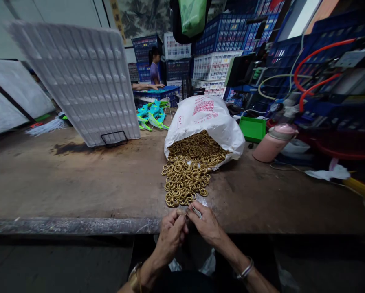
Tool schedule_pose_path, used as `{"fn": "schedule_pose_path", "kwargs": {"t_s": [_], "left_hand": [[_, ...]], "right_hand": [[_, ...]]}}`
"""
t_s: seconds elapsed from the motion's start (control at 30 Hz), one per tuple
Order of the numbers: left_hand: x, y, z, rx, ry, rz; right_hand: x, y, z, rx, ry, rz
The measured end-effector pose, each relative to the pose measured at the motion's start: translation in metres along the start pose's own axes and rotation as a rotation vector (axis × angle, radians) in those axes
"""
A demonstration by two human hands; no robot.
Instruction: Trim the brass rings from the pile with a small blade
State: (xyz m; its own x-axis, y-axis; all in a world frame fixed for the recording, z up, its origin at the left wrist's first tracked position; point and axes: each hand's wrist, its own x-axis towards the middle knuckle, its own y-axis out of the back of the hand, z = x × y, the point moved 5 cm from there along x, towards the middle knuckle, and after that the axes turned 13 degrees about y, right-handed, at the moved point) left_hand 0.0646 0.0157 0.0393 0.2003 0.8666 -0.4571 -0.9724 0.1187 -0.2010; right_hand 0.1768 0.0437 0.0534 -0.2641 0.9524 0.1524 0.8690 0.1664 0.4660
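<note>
Gold-coloured rings [185,181] spill in a heap out of a white woven sack [211,116] lying on its side, mouth toward me. Just in front of the heap, at the table's near edge, my two hands meet closely. My left hand [170,234] is closed in a pinch; what lies between its fingertips is too small to make out. Closed as well, my right hand [208,226] grips a thin pale loop [196,211], which looks like cord or wire. Its fingertips are close to the nearest rings.
A white ribbed plastic panel [78,81] stands at left in a black wire stand [113,138]. Teal and lime-green pieces [153,114] lie behind the heap. A green tray [252,129] and pink bottle [271,142] stand at right. Another person [155,71] is at the back near stacked crates.
</note>
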Motion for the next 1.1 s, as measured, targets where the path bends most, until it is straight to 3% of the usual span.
{"fn": "schedule_pose_path", "kwargs": {"t_s": [0.07, 0.17, 0.3, 0.53, 0.83, 0.93, 1.03, 1.1], "left_hand": [[0.002, -0.002, -0.006, -0.071, 0.072, -0.076], [0.002, -0.002, -0.008, -0.152, 0.07, -0.133], [0.001, 0.0, -0.007, -0.177, 0.079, -0.081], [-0.003, 0.0, 0.002, -0.136, 0.064, 0.018], [-0.003, 0.001, 0.001, -0.089, 0.001, 0.022], [-0.009, -0.002, -0.001, -0.108, 0.055, -0.019], [-0.017, -0.004, 0.001, -0.2, 0.093, -0.087], [-0.019, -0.002, 0.004, -0.297, 0.106, -0.128]], "right_hand": [[0.0, -0.001, 0.001, 0.008, -0.005, -0.005], [0.0, -0.001, 0.007, 0.056, -0.012, 0.02], [-0.003, 0.005, 0.012, -0.071, 0.007, 0.043], [-0.014, -0.002, -0.001, -0.391, 0.121, -0.162], [-0.014, -0.007, -0.006, -0.537, 0.109, -0.256], [-0.01, 0.004, 0.007, -0.644, 0.049, -0.208], [-0.008, 0.032, 0.031, -0.74, -0.119, -0.097], [-0.008, 0.048, 0.041, -0.746, -0.142, -0.026]]}}
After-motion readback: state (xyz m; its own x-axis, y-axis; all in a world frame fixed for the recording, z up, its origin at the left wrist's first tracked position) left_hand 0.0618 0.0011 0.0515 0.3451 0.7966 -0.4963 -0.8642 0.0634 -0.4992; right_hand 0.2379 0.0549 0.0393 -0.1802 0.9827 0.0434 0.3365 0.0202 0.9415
